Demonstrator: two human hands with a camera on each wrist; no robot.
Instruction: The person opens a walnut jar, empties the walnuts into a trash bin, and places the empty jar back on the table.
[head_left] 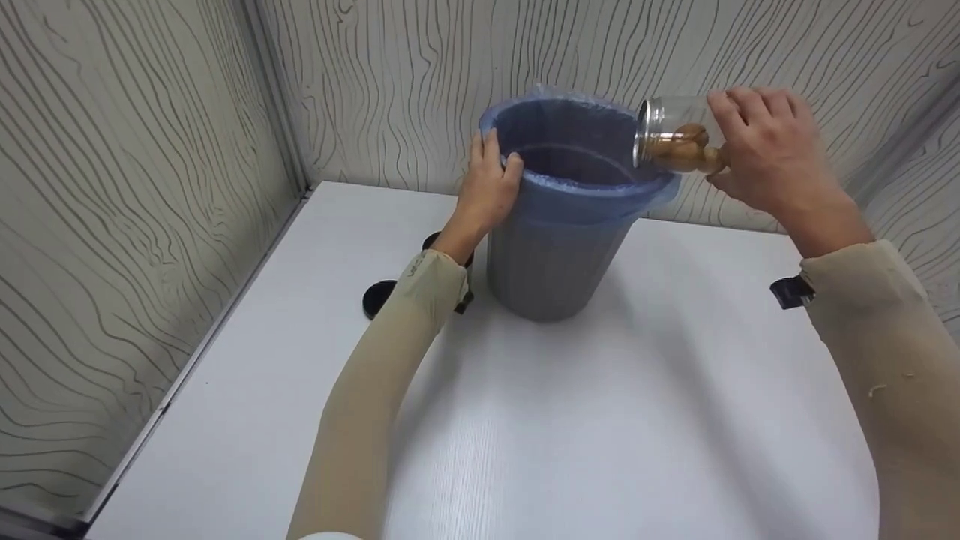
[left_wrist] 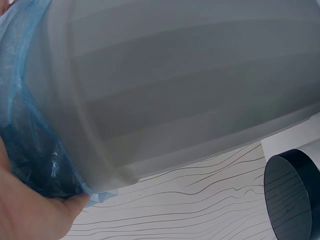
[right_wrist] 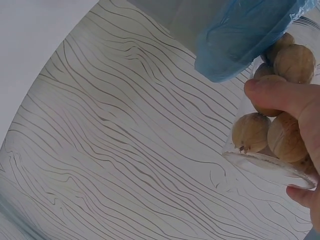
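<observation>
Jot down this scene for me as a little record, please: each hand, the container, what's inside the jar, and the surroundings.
Left hand: the left hand grips the bin's lined rim
Right hand: the right hand holds a clear jar
Jar: tipped on its side, mouth at the bin's rim, facing the opening
Jar contents: several brown round items
Bin: grey bin, upright, blue liner folded over the rim
Surface: white table
Also there: a black round object, partly behind the left sleeve
</observation>
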